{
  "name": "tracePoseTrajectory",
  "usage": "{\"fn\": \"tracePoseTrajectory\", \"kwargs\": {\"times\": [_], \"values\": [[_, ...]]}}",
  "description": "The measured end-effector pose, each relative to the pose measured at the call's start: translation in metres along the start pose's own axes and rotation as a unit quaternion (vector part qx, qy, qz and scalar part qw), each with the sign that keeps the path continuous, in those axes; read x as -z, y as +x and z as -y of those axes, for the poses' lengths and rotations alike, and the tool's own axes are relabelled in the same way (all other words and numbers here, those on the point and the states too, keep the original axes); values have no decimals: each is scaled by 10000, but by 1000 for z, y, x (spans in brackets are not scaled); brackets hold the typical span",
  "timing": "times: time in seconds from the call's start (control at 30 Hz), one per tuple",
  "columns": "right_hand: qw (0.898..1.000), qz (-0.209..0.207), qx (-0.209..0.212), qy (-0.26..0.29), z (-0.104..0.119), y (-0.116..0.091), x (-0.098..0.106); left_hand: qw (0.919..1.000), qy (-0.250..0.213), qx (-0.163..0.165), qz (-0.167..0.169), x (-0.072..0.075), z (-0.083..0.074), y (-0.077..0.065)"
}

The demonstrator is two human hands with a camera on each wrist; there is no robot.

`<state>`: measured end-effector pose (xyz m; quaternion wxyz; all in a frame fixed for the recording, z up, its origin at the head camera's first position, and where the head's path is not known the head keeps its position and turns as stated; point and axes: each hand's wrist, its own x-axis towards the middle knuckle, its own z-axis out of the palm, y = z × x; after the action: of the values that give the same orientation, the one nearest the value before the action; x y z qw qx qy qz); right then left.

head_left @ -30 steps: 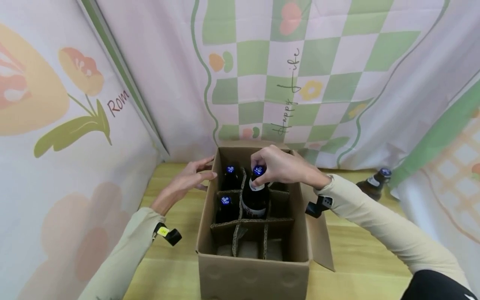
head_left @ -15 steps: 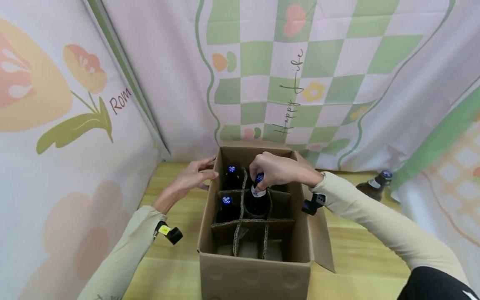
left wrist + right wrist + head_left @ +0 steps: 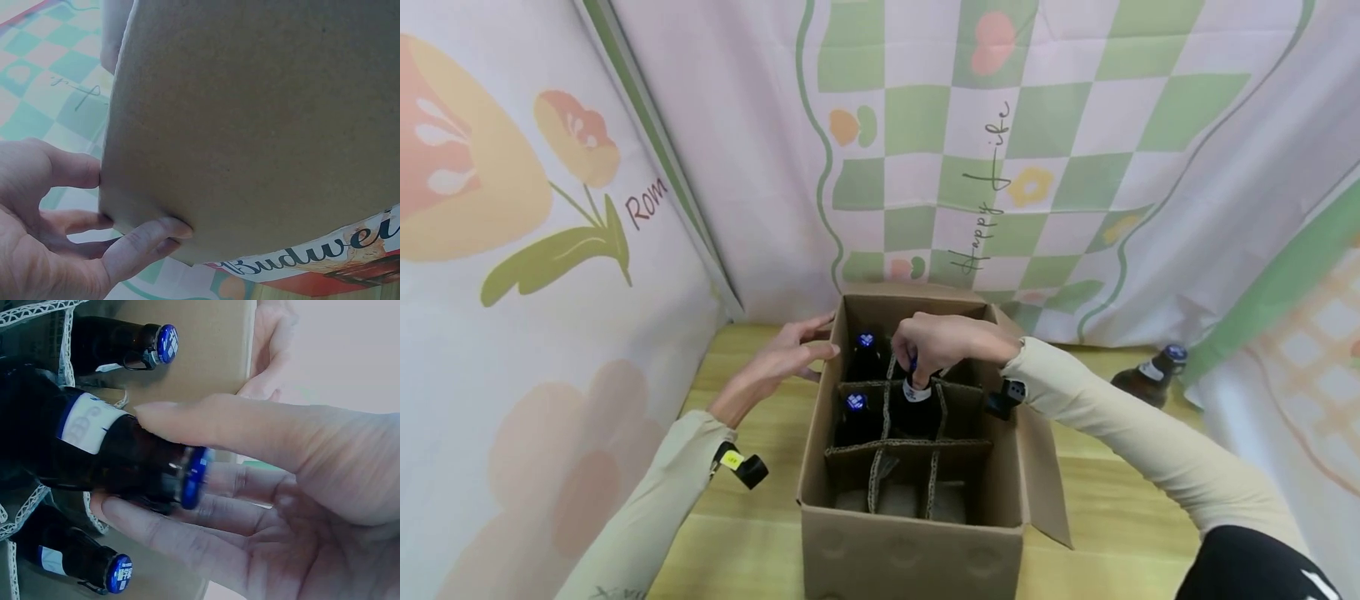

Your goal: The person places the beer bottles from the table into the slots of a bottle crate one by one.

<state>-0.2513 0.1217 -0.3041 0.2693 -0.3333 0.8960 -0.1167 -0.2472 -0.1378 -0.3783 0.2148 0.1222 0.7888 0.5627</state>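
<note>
My right hand (image 3: 943,342) grips the neck of a dark beer bottle (image 3: 916,412) with a blue cap, standing in the middle compartment of the cardboard box (image 3: 913,546). In the right wrist view, thumb and fingers lie on either side of the neck of this beer bottle (image 3: 144,450). My left hand (image 3: 771,362) holds the box's left side near the back corner. The left wrist view has its thumb on the cardboard flap (image 3: 250,125), with other fingers at the flap's edge. Lower parts of the held bottle are hidden by the dividers.
Two more capped bottles, a back one (image 3: 865,358) and a nearer one (image 3: 855,417), stand in the box's left compartments. Cardboard dividers (image 3: 910,446) split the box. Another bottle (image 3: 1153,375) is on the wooden table (image 3: 1120,492) at right. A flap (image 3: 1045,483) sticks out rightward.
My right hand has moved down with the bottle, which sinks deeper into the middle compartment. My left hand keeps its place on the box.
</note>
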Motion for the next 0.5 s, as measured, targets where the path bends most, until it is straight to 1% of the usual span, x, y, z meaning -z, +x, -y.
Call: {"fn": "tracePoseTrajectory", "kwargs": {"times": [0.1,0.3,0.5], "values": [[10000,-33,-5,-41,1,0,1,10000,-28,19,-18,-1,0,-1],[9989,-456,132,-53,3,-6,5,10000,-41,12,-45,-1,-1,1],[9984,-538,93,157,0,-11,5,9999,-100,41,-20,-2,-2,1]]}}
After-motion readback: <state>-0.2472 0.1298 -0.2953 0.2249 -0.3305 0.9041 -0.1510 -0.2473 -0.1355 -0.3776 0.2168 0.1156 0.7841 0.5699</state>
